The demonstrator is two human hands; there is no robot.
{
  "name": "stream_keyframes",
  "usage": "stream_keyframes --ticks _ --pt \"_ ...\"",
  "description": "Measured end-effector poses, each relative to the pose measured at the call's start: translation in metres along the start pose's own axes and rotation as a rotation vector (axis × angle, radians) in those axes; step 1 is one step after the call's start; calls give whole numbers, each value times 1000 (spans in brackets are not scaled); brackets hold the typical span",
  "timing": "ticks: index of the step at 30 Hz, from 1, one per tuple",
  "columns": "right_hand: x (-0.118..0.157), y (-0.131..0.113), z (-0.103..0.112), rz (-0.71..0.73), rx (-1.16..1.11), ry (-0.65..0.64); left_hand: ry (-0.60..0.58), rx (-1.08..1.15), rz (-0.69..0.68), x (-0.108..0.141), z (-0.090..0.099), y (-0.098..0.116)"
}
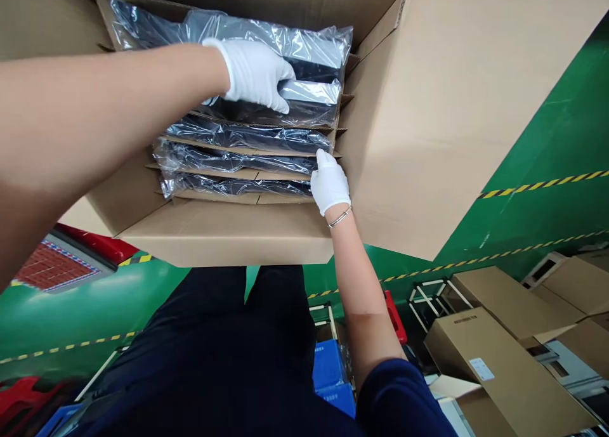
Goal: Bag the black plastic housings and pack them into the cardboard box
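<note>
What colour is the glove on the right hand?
The glove is white, clearest in the head view.

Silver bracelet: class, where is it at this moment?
In the head view, the silver bracelet is just right of centre, worn directly below the gloved right hand, which reaches into the open carton.

Packages (238, 164) in carton (228, 224); boxes (504, 361) right

Upper centre of the frame: two white-gloved hands, left hand (257, 75) and right hand (330, 182), one bracelet (339, 217), one open carton (476, 107), three dark bagged items (247, 136) in its lower slots; upper bagged items (314, 47) overlap too much to count. Bottom centre: two blue boxes (327, 364).
</note>
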State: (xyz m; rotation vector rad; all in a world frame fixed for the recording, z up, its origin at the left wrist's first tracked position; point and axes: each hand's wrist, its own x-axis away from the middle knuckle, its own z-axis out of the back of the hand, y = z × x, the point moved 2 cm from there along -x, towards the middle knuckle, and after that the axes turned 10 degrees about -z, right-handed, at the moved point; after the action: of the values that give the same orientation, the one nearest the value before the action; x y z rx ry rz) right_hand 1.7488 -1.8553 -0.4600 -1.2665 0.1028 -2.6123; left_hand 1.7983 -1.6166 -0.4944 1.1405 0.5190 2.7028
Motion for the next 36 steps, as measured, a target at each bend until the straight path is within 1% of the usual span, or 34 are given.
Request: stream_keyframes --ticks 1,2,3,4,6,7,8,10,11,13,15,17,19,22,24,25,28,30,34,36 --pt "-1 0 0 3 -1 1 58 -5 29 12 -1 10" --pt "-3 0 -1 7 0 3 146 -25 47 25 -4 22" --pt "-4 0 -1 10 3 6 243 -76 13 38 -8 34" --pt "-5 0 -2 13 8 12 274 -121 -70 50 -15 46" --pt "-7 1 -3 16 17 26 218 -159 -158 66 -37 63" --pt "-8 1 -4 17 17 32 185 -158 -167 69 -49 68" --pt "-9 1 -5 17 11 37 158 -149 -146 70 -60 70" --pt "-10 2 -6 20 -8 47 120 -119 -68 62 -77 68" --pt "-11 2 -7 23 -16 50 100 -104 -31 56 -83 66" --pt "-12 3 -8 26 -26 53 52 -74 18 42 -88 63" --pt "-13 3 -9 13 -47 62 -13 -41 40 31 -87 60" --pt "-13 5 -8 -8 -102 93 -77 -17 42 25 -81 56" --pt "-13 7 -7 -20 -186 155 -121 -21 -3 24 -72 49" --pt "-14 9 -4 8 -311 286 -163 -35 -90 25 -56 37" --pt "-15 10 -2 36 -357 321 -184 -40 -131 24 -45 30" --pt "-17 9 -1 39 -364 301 -193 -42 -142 23 -40 27" --pt "-22 8 0 10 -337 172 -207 -43 -159 18 -27 21" --pt "-25 7 1 2 -334 123 -218 -1 -152 15 -22 17" --pt "-28 4 2 5 -358 135 -250 73 -119 13 -18 8" --pt "-29 3 1 7 -354 150 -244 81 -103 12 -18 6"
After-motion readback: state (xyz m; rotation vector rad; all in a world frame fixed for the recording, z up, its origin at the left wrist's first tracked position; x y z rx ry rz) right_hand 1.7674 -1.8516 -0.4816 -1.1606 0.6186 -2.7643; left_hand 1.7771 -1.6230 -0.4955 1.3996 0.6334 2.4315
